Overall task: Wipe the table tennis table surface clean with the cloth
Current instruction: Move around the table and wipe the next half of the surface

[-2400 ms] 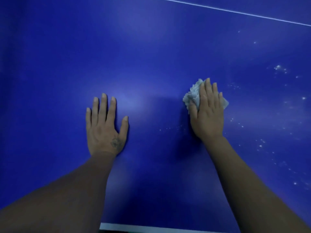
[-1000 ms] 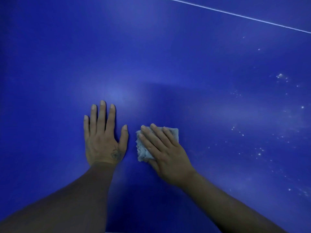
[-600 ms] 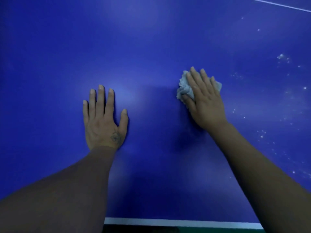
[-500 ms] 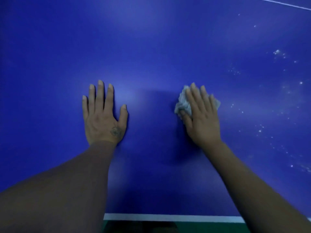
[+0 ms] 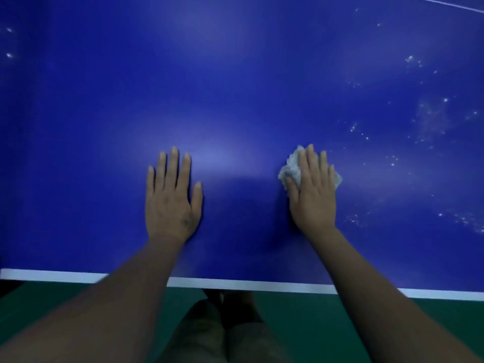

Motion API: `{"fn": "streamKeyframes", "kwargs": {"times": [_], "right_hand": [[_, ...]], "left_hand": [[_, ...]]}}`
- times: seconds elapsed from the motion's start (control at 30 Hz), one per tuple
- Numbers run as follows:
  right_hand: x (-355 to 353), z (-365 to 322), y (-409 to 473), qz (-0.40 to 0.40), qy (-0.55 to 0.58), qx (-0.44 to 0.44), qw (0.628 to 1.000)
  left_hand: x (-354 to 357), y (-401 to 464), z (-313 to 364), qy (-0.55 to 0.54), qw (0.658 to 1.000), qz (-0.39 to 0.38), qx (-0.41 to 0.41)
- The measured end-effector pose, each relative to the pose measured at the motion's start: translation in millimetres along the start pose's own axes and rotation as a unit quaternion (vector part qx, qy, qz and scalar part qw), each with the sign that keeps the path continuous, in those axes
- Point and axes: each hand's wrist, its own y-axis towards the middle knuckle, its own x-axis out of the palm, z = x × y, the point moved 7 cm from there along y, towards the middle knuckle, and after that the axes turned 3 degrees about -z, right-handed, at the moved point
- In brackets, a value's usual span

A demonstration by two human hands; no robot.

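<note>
Right hand (image 5: 313, 195) fingers flat, pressing the cloth (image 5: 290, 170); left hand (image 5: 170, 203) splayed open on the worktop (image 5: 235, 87). Specks (image 5: 429, 119) at 2 o'clock could just smear.

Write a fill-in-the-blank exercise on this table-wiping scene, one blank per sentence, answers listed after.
1. The cloth lies under the ____ hand.
2. The left hand rests flat on the table, holding ____.
3. Most white specks lie to the ____ of the cloth.
4. The stripe along the table's near edge is ____.

Answers: right; nothing; right; white
</note>
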Motion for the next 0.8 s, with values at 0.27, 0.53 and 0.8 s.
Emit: {"fn": "streamKeyframes", "kwargs": {"times": [0.27, 0.53, 0.8], "right_hand": [[20.1, -33.7, -66.4, -0.021, 0.008, -0.071, 0.997], [13.0, -68.3, 100.9, 0.037, 0.013, -0.064, 0.997], [34.7, -111.7, -8.2, -0.072, 0.006, -0.262, 0.962]], "left_hand": [[6.7, -28.4, -4.1, -0.005, 1.0, 0.001, -0.015], [7.5, -28.9, -4.2, -0.011, 1.0, -0.001, -0.018], [7.7, -28.4, -3.6, -0.021, 1.0, 0.006, -0.014]]}}
